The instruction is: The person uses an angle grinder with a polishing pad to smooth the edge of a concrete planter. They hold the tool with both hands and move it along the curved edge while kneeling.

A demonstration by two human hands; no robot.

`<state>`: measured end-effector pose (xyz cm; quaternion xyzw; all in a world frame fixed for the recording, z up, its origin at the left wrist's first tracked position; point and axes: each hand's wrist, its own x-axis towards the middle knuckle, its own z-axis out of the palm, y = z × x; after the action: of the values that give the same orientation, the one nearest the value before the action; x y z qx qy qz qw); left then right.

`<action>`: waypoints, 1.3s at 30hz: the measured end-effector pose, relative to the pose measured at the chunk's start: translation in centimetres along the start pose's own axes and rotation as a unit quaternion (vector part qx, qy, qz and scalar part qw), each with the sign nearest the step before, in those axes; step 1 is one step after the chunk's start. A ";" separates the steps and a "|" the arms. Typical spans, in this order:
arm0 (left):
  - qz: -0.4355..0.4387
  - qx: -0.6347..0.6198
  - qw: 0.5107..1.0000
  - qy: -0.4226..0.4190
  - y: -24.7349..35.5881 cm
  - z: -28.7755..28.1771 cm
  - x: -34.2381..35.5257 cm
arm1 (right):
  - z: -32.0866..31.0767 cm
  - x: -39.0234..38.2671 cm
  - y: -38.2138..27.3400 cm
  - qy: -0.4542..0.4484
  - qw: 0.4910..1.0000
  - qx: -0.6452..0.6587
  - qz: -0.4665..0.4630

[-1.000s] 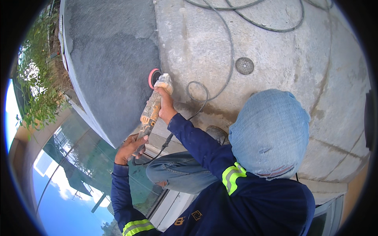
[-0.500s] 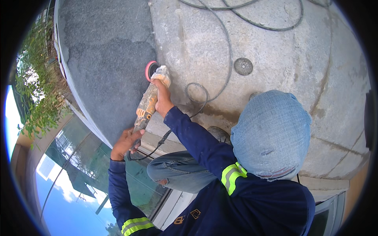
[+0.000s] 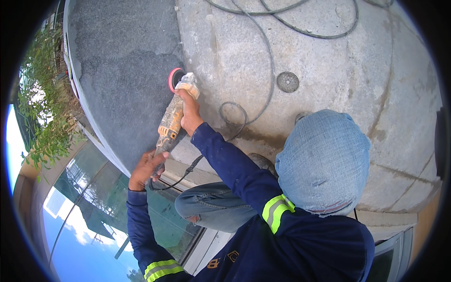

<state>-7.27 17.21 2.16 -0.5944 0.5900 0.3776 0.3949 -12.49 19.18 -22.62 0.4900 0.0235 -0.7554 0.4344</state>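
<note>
An angle grinder (image 3: 171, 115), dusty and orange-and-grey, lies aslant between my hands. My left hand (image 3: 146, 168) is wrapped round its rear handle, beside the black power cord. My right hand (image 3: 190, 112) grips the front of the body, close behind the gear head. A pink-rimmed disc (image 3: 173, 81) at the tool's tip stands tilted over the dark grey rough surface (image 3: 122, 75), close to where it borders the paler concrete. Whether the disc touches that surface I cannot tell.
Cord (image 3: 271, 61) loops across the pale concrete (image 3: 324, 70). A loose round disc (image 3: 287, 82) lies there. My bent denim knees (image 3: 324, 160) are at the right and lower middle. Reflective glass (image 3: 94, 207) lies at lower left, with leafy plants (image 3: 44, 103) beyond the left edge.
Both hands have shifted the grinder slightly to the left and a little farther up, over the dark surface. The grip is unchanged.
</note>
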 end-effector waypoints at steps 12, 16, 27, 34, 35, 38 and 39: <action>0.006 0.013 1.000 0.017 1.9 -0.4 0.5 | 3.3 -0.9 -2.1 0.003 0.999 0.009 -0.032; 0.011 -0.011 1.000 0.025 2.0 0.3 0.5 | 3.5 -1.1 -2.2 0.035 0.999 0.001 -0.034; -0.021 -0.004 1.000 0.012 -0.8 0.4 -0.2 | -0.1 -1.9 0.1 0.041 0.999 -0.023 -0.009; -0.018 -0.021 1.000 0.004 -3.6 0.9 -0.5 | -3.2 -1.4 2.0 0.036 0.998 -0.039 0.015; -0.017 -0.024 1.000 0.005 -4.0 1.0 -0.5 | -3.4 -1.5 2.1 0.036 0.999 -0.037 0.015; -0.030 -0.004 1.000 -0.007 -3.4 1.4 -1.1 | -4.0 -1.6 2.3 0.036 0.999 -0.030 0.017; -0.031 -0.009 0.999 -0.007 -3.7 1.5 -1.2 | -4.3 -1.9 2.3 0.036 0.999 -0.031 0.025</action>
<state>-3.53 19.06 2.73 -0.6135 0.5650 0.3740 0.4055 -7.53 20.92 -22.54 0.5039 0.0501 -0.7252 0.4666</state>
